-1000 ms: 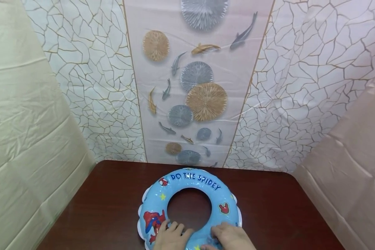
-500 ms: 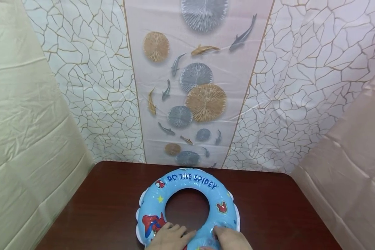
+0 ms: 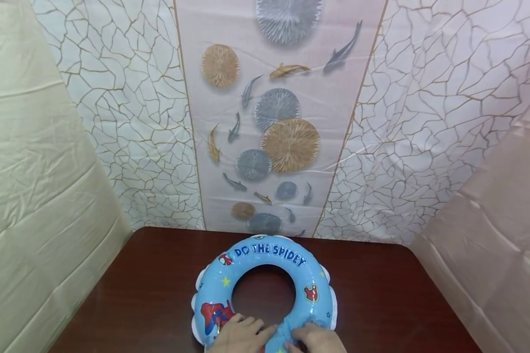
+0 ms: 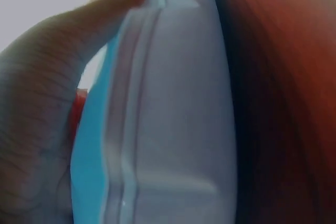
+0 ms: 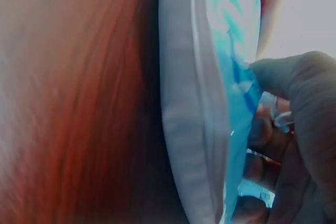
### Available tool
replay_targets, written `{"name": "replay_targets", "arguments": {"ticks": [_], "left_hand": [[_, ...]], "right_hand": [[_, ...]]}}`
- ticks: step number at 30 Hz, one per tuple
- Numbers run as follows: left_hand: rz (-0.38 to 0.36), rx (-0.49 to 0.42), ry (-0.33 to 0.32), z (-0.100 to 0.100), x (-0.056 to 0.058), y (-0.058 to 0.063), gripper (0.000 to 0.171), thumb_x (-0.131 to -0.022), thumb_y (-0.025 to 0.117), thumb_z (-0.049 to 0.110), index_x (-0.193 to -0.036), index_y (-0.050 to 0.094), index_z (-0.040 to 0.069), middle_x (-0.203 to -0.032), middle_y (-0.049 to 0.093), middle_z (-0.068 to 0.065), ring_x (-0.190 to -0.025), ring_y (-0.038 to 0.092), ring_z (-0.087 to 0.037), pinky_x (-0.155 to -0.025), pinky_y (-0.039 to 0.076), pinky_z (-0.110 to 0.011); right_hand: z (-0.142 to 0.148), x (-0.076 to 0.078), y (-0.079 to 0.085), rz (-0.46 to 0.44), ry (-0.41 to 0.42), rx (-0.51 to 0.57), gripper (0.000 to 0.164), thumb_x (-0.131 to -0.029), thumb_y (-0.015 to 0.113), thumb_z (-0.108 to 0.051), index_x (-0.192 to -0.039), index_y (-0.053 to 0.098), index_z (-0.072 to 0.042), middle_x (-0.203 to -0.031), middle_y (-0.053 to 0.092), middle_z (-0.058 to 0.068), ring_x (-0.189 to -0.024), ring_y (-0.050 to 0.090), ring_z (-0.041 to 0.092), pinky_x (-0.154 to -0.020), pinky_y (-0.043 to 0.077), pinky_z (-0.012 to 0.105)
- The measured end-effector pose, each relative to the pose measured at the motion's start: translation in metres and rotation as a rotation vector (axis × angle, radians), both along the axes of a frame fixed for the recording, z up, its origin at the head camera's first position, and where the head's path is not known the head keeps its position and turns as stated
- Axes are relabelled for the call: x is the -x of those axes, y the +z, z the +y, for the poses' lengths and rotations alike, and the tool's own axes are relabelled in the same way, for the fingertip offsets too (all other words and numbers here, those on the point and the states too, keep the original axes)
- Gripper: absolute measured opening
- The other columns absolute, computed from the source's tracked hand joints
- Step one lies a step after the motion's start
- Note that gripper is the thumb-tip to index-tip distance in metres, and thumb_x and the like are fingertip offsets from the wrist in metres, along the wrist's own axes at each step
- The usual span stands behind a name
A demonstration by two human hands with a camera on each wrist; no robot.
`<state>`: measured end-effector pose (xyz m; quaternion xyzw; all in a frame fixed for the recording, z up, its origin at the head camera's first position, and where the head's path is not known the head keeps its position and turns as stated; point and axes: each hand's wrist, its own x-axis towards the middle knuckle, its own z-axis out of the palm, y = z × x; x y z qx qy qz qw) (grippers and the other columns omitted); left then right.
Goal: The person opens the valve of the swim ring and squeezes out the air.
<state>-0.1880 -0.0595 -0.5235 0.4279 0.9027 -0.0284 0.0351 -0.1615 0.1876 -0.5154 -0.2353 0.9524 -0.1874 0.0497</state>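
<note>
A blue inflatable swim ring [image 3: 265,249] with cartoon prints and white scalloped edging lies flat on the table. My left hand [image 3: 243,334] rests on its near left part, fingers spread over the top. The left wrist view shows the thumb [image 4: 58,40] along the ring's upper side, above the white edge [image 4: 178,103]. On the near right part, my right hand [image 3: 319,338] has its thumb and bent fingers on the vinyl, which creases there. In the right wrist view, a small clear plastic valve [image 5: 283,121] sits between the thumb [image 5: 278,74] and fingers.
The dark red-brown wooden table [image 3: 380,294] extends on both sides of the ring. A patterned cloth with fish and round motifs [image 3: 269,113] hangs behind it. Pale cloth walls [image 3: 48,196] flank the table left and right.
The swim ring has shifted slightly left. My right hand has moved a little left along it, and its fingers have changed position. The left hand still rests on the ring.
</note>
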Motion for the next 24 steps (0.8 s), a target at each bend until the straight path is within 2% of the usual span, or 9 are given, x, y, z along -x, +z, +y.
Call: {"name": "replay_targets", "arguments": {"ticks": [3, 5, 9, 11, 15, 18, 24], "left_hand": [[0.033, -0.056, 0.019, -0.009, 0.003, -0.001, 0.07, -0.089, 0.043, 0.08, -0.148, 0.042, 0.044, -0.111, 0.058, 0.013, -0.099, 0.055, -0.009, -0.089, 0.046, -0.039], [0.06, -0.099, 0.009, -0.016, 0.004, -0.004, 0.071, -0.087, 0.042, 0.083, -0.149, 0.039, 0.048, -0.105, 0.058, 0.013, -0.095, 0.054, -0.009, -0.089, 0.047, -0.04], [0.118, -0.15, -0.045, -0.023, 0.006, -0.014, 0.069, -0.09, 0.033, 0.082, -0.152, 0.032, 0.051, -0.094, 0.053, 0.013, -0.087, 0.049, -0.007, -0.083, 0.045, -0.033], [0.132, -0.165, -0.051, -0.022, 0.006, -0.016, 0.068, -0.091, 0.029, 0.082, -0.152, 0.03, 0.053, -0.092, 0.051, 0.013, -0.086, 0.046, -0.007, -0.08, 0.042, -0.031], [0.104, -0.195, -0.024, -0.019, 0.004, -0.013, 0.067, -0.089, 0.033, 0.084, -0.15, 0.031, 0.057, -0.09, 0.048, 0.013, -0.085, 0.043, -0.007, -0.08, 0.039, -0.031], [0.075, -0.185, -0.007, -0.018, 0.003, -0.009, 0.066, -0.088, 0.036, 0.084, -0.149, 0.033, 0.058, -0.093, 0.05, 0.013, -0.086, 0.044, -0.008, -0.081, 0.039, -0.033], [0.014, -0.169, 0.015, -0.017, 0.005, -0.009, 0.065, -0.087, 0.042, 0.083, -0.146, 0.038, 0.058, -0.097, 0.052, 0.013, -0.088, 0.044, -0.009, -0.082, 0.039, -0.034]], "right_hand": [[0.002, 0.003, -0.002, 0.017, 0.025, 0.044, 0.037, -0.097, 0.055, -0.058, -0.072, 0.056, -0.03, -0.064, 0.04, -0.017, -0.058, 0.037, -0.001, -0.051, 0.035, 0.022], [0.003, 0.004, -0.004, 0.024, 0.037, 0.065, 0.037, -0.098, 0.056, -0.056, -0.071, 0.055, -0.03, -0.063, 0.04, -0.018, -0.057, 0.037, -0.002, -0.051, 0.035, 0.021], [0.005, 0.005, -0.007, 0.027, 0.036, 0.103, 0.035, -0.098, 0.057, -0.055, -0.072, 0.054, -0.032, -0.064, 0.039, -0.019, -0.057, 0.037, -0.004, -0.051, 0.035, 0.019], [0.006, 0.005, -0.009, 0.03, 0.03, 0.12, 0.034, -0.097, 0.058, -0.054, -0.071, 0.054, -0.033, -0.064, 0.039, -0.019, -0.057, 0.038, -0.004, -0.05, 0.035, 0.019], [0.006, 0.007, -0.011, 0.052, 0.044, 0.141, 0.035, -0.097, 0.062, -0.047, -0.069, 0.051, -0.031, -0.064, 0.039, -0.019, -0.057, 0.038, -0.005, -0.05, 0.035, 0.018], [0.005, 0.007, -0.012, 0.058, 0.058, 0.144, 0.033, -0.097, 0.064, -0.043, -0.069, 0.051, -0.03, -0.064, 0.038, -0.019, -0.058, 0.038, -0.005, -0.051, 0.036, 0.018], [0.002, 0.007, -0.012, 0.026, 0.039, 0.146, 0.025, -0.095, 0.067, -0.039, -0.073, 0.057, -0.03, -0.065, 0.039, -0.019, -0.058, 0.039, -0.005, -0.052, 0.037, 0.018]]}}
